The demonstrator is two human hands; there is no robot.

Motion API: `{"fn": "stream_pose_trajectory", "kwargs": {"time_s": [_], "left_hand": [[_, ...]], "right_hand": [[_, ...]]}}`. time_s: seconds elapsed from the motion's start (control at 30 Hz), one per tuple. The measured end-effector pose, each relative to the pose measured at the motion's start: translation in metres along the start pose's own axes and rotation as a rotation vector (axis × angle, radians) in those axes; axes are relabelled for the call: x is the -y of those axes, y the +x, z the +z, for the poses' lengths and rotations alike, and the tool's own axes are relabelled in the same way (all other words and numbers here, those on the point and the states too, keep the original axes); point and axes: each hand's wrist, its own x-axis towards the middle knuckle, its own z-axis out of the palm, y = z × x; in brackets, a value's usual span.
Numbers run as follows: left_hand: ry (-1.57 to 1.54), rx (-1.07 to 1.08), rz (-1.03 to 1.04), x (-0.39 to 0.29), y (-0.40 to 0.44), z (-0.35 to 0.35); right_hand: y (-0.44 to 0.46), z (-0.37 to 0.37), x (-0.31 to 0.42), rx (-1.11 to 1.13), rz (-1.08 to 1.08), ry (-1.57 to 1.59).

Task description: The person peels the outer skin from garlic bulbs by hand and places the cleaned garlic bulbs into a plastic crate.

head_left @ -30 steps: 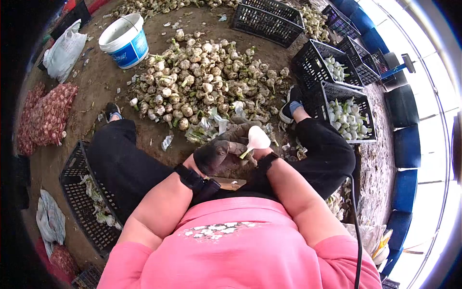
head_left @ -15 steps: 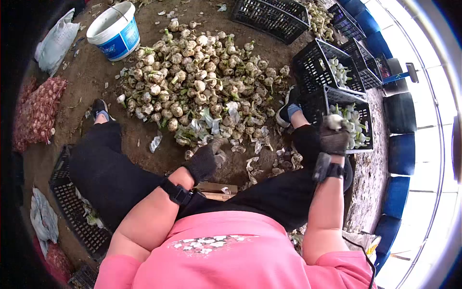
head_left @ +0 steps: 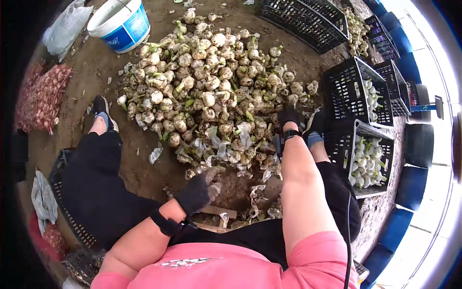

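A large heap of garlic bulbs (head_left: 207,82), dirty and with short stems, lies on the ground before me. My right hand (head_left: 290,118), in a dark glove, is down at the heap's right edge by a bulb (head_left: 292,100); its fingers are mostly hidden. My left hand (head_left: 199,190), also gloved, hovers near the heap's front edge above the dirt. Its fingers are loosely bent and apart, with nothing visible in them. Right of my right leg, a black crate (head_left: 353,159) holds cleaned white garlic bulbs (head_left: 368,161).
Another black crate (head_left: 344,89) with white garlic stands behind the first, and more crates (head_left: 308,21) lie farther back. A white-and-blue bucket (head_left: 120,29) stands at back left, near red net sacks (head_left: 45,98). Peeled skins (head_left: 255,197) litter the ground by a wooden piece (head_left: 219,211).
My right hand has left the crate, where it held a white garlic bulb, and moved left to the heap. The left hand has shifted slightly down in view. The view has turned slightly.
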Motion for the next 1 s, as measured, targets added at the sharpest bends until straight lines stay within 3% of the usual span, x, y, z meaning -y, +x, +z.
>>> {"fn": "stream_pose_trajectory", "kwargs": {"time_s": [0.03, 0.07, 0.13, 0.17, 0.2, 0.23, 0.33, 0.37, 0.4, 0.47, 0.53, 0.6, 0.67, 0.73, 0.8, 0.83, 0.87, 0.93, 1.0], "left_hand": [[0.045, -0.13, 0.156, 0.009, 0.006, 0.005], [0.047, -0.126, 0.162, 0.016, 0.014, 0.008], [-0.405, -0.153, 0.041, 0.028, 0.025, 0.016], [-0.436, -0.203, 0.034, 0.029, 0.03, 0.018], [-0.442, -0.203, 0.034, 0.018, 0.028, 0.016], [-0.527, -0.221, 0.029, 0.0, 0.025, 0.009], [-0.625, -0.269, 0.043, -0.023, 0.02, -0.002], [-0.542, -0.244, 0.141, -0.021, 0.018, -0.01], [-0.686, -0.16, 0.169, -0.034, 0.006, -0.013], [-0.436, -0.154, 0.353, -0.056, -0.012, -0.018], [-0.49, -0.149, 0.291, -0.053, -0.022, -0.018], [-0.632, -0.116, 0.257, -0.043, -0.025, -0.017], [-0.599, -0.127, 0.333, -0.039, -0.028, -0.016], [-0.612, -0.131, 0.35, -0.046, -0.033, -0.015], [-0.657, -0.126, 0.351, -0.046, -0.036, -0.012], [-0.616, -0.129, 0.369, -0.04, -0.034, -0.011], [-0.576, -0.132, 0.39, -0.035, -0.031, -0.01], [-0.541, -0.132, 0.417, -0.035, -0.033, -0.01], [-0.511, -0.112, 0.533, -0.04, -0.04, -0.013]], "right_hand": [[-0.004, -0.004, -0.001, -0.046, -0.049, 0.103], [-0.014, -0.016, -0.002, -0.1, -0.102, 0.199], [-0.061, -0.043, 0.009, -0.263, -0.267, 0.55], [-0.058, -0.021, -0.002, -0.31, -0.608, 0.953], [-0.1, -0.048, 0.008, -0.039, -0.447, 0.989], [-0.138, -0.072, 0.023, 0.316, -0.273, 1.445], [-0.211, -0.1, 0.042, 0.564, -0.52, 1.482], [-0.227, -0.101, 0.047, 0.5, -0.676, 1.368], [-0.241, -0.103, 0.052, 0.431, -0.827, 1.244], [-0.28, -0.115, 0.063, 0.351, -0.795, 1.112], [-0.316, -0.133, 0.08, 0.467, -0.605, 1.539], [-0.325, -0.119, 0.08, 0.386, -0.602, 1.55], [-0.33, -0.114, 0.08, 0.091, -0.676, 1.051], [-0.334, -0.119, 0.078, -0.008, -0.745, 0.985], [-0.347, -0.139, 0.085, -0.41, -0.936, 0.436], [-0.35, -0.142, 0.086, -0.442, -0.962, 0.439], [-0.349, -0.137, 0.084, -0.447, -0.963, 0.437], [-0.346, -0.125, 0.076, -0.151, -0.702, 0.791], [-0.35, -0.136, 0.076, -0.095, -0.684, 0.899]]}}
